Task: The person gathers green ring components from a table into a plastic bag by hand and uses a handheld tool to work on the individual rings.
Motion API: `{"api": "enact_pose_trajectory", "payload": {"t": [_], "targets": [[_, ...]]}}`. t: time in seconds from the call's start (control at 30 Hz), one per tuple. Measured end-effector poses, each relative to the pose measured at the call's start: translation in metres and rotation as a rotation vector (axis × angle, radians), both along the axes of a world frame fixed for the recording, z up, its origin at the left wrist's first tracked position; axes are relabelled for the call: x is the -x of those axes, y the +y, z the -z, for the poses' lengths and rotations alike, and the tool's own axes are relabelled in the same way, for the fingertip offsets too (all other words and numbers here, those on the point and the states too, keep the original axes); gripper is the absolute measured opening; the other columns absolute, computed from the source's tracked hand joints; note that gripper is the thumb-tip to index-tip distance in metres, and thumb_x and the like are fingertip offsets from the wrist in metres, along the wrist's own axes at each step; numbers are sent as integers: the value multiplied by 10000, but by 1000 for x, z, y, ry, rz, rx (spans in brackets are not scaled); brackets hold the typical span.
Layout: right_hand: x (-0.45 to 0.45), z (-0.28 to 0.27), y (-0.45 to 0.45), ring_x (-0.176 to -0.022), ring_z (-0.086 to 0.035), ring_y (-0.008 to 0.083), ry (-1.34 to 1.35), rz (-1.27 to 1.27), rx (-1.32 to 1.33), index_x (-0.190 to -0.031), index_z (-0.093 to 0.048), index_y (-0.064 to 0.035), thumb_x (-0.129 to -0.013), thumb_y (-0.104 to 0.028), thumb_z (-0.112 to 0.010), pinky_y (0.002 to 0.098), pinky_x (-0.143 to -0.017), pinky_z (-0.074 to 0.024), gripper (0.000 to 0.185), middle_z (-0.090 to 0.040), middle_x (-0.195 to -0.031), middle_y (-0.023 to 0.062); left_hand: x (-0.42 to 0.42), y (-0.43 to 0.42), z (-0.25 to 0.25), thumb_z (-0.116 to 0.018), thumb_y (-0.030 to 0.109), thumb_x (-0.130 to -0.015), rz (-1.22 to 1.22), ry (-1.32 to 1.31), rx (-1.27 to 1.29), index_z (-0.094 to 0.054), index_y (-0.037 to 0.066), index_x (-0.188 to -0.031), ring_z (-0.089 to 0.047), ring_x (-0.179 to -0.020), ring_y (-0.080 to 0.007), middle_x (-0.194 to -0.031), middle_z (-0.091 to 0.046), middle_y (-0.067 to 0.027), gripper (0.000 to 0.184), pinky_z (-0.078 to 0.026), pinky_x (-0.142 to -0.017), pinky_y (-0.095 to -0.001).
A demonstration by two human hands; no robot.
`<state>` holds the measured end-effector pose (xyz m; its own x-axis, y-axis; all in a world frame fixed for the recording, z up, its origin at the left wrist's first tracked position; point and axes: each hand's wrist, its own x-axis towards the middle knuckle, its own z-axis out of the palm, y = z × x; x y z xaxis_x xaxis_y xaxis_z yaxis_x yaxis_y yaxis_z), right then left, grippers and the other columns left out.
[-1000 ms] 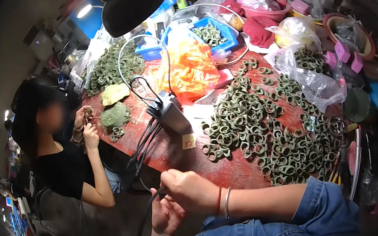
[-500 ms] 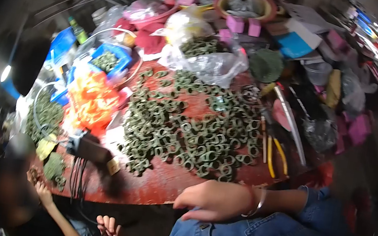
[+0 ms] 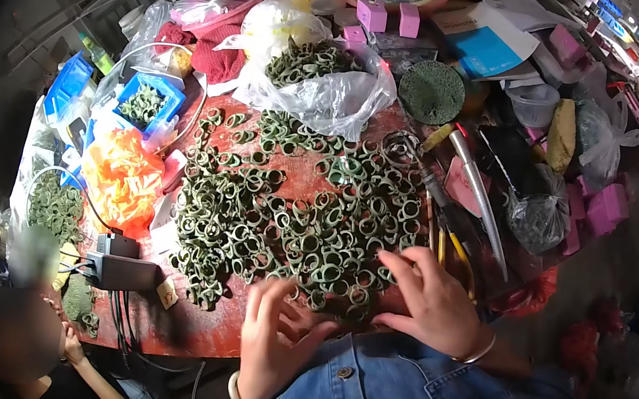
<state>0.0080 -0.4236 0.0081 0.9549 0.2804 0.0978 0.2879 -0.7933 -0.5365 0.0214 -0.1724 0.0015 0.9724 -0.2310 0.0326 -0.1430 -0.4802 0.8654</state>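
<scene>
Green rings [image 3: 314, 236] lie in a wide loose pile on the red table [image 3: 223, 335]. My left hand [image 3: 272, 338] is at the near edge of the pile, its fingers raised and thumb apart, with nothing visible in it. On the pile's right near side is my right hand [image 3: 436, 306], fingers spread and the index fingertip close to or touching the rings. Whether that fingertip makes contact is hard to tell. More green rings [image 3: 311, 65] fill a clear plastic bag behind the pile.
A black power strip [image 3: 120, 272] with cables stands left of the pile, near an orange bag [image 3: 122, 177]. Yellow-handled pliers [image 3: 457, 255] and a metal rod [image 3: 479, 191] lie to the right. A co-worker's hand [image 3: 71, 344] shows at lower left.
The view has swung toward the right side of the table. My hands have left the dark cable they were at and moved to the near edge of the ring pile, fingers now apart.
</scene>
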Motion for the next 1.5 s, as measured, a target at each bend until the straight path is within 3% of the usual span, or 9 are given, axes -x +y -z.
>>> {"api": "enact_pose_trajectory", "payload": {"t": [0.07, 0.13, 0.47, 0.6, 0.7, 0.87, 1.03, 1.43, 1.5], "targets": [[-16, 1, 3, -1037, -615, 292, -26, -46, 88, -1526, -370, -70, -689, -305, -905, 373, -850, -543, 1021, -443, -1326, 168, -23, -2, -8, -938, 346, -648, 45, -188, -469, -468, 73, -1444, -640, -1043, -326, -1334, -464, -202, 964, -591, -793, -397], [-32, 3, 4, -1137, -596, 355, -43, -68, 119, -1514, -356, -20, -679, -286, -915, 391, -880, -561, 1039, -420, -1374, 220, -37, -2, -3, -932, 433, -609, 127, -163, -539, -439, 90, -1489, -566, -1178, -415, -1371, -434, -249, 1065, -562, -895, -450], [-95, 9, 21, -1214, -584, 403, 33, -152, 11, -1446, -415, 37, -725, -70, -803, 401, -1004, -518, 826, -406, -1414, 261, -106, -19, 5, -826, 128, -720, 367, -79, -296, -450, 112, -1471, -567, -1148, -417, -1316, -433, -240, 840, -537, -945, -450], [-108, 22, 18, -1154, -593, 374, 53, -38, -320, -1378, -483, -13, -735, -23, -746, 411, -954, -516, 695, -482, -1301, 207, -119, -24, 17, -742, -27, -745, 283, -56, 64, -590, 58, -1312, -601, -1108, -302, -1232, -497, -167, 593, -509, -965, -380], [-112, 26, 29, -1059, -595, 290, 128, 86, -506, -1336, -534, -36, -790, -14, -734, 362, -882, -527, 582, -527, -1217, 155, -121, -28, 26, -603, -103, -907, 110, 529, 781, -512, 30, -1378, -609, -1171, -204, -1282, -586, -119, 498, -491, -1008, -316], [-115, 12, 43, -881, -640, 129, 161, 177, -617, -1289, -598, -43, -896, -25, -725, 245, -709, -564, 413, -555, -1135, 76, -116, -19, 34, -536, 92, -942, 31, 820, 1481, -407, 68, -1486, -603, -1221, -305, -1336, -596, -148, 559, -448, -1109, -555], [-118, 5, 40, -884, -642, 119, 137, 132, -596, -1269, -618, -59, -868, -21, -754, 253, -703, -586, 425, -571, -1156, 68, -119, -14, 23, -561, 429, -983, -94, 1013, 1543, -514, 106, -1453, -596, -1247, -296, -1396, -592, -120, 573, -465, -1070, -530], [-120, -10, 50, -900, -648, 169, -2, 57, -482, -1195, -631, -56, -816, -31, -792, 272, -697, -573, 413, -569, -1156, 103, -119, -14, 28, -535, 389, -1009, -129, 1010, 1535, -531, 154, -1461, -560, -1298, -283, -1420, -588, -113, 510, -433, -1097, -503], [-120, -15, 57, -947, -647, 231, -32, -26, -442, -1197, -621, -49, -816, -65, -797, 325, -775, -569, 420, -556, -1150, 125, -120, -10, 37, -505, 388, -1025, -25, 1008, 1600, -496, 138, -1491, -536, -1324, -295, -1443, -569, -127, 529, -413, -1124, -484]]}}
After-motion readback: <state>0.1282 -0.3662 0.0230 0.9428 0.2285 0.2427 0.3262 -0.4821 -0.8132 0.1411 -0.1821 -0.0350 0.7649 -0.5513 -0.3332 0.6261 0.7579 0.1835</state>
